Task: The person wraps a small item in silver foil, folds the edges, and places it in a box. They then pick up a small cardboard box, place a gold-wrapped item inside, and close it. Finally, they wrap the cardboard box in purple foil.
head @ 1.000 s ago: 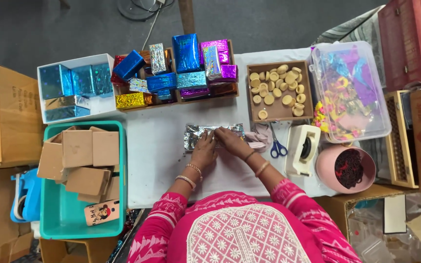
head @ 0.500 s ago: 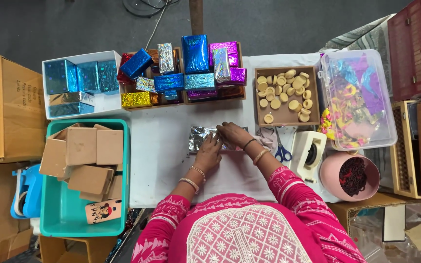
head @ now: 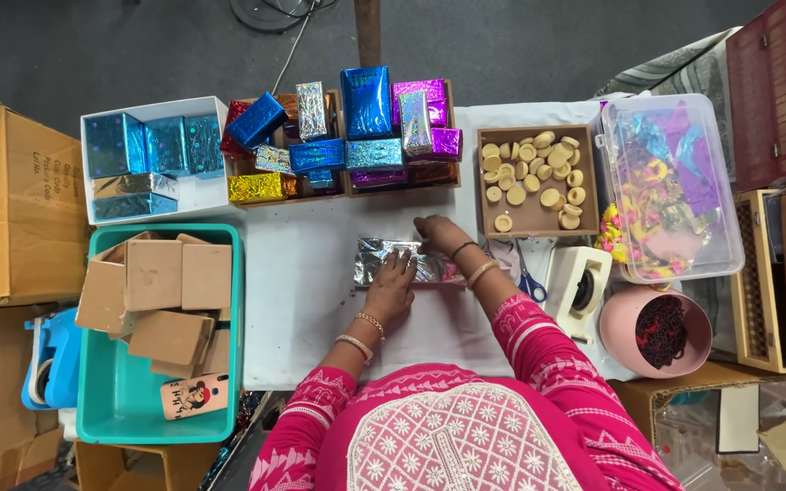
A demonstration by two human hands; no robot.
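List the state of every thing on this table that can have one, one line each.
Silver foil packet: flat on the white table, partly wrapped.
Left hand: palm down, pressing on the packet.
Right hand: at the packet's upper edge.
Clear plastic box: lid shut, colourful bits inside.
Wooden tray: open, holding round tan discs.
Teal bin: open, stacked with brown boxes.
Scissors: lying, blades closed.
Pink bowl: holds dark beads.

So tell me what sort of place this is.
Likely a small gift-wrapping workstation: foil-wrapped boxes stacked at the back, plain cardboard boxes in a teal tub, and a tape dispenser beside scissors.
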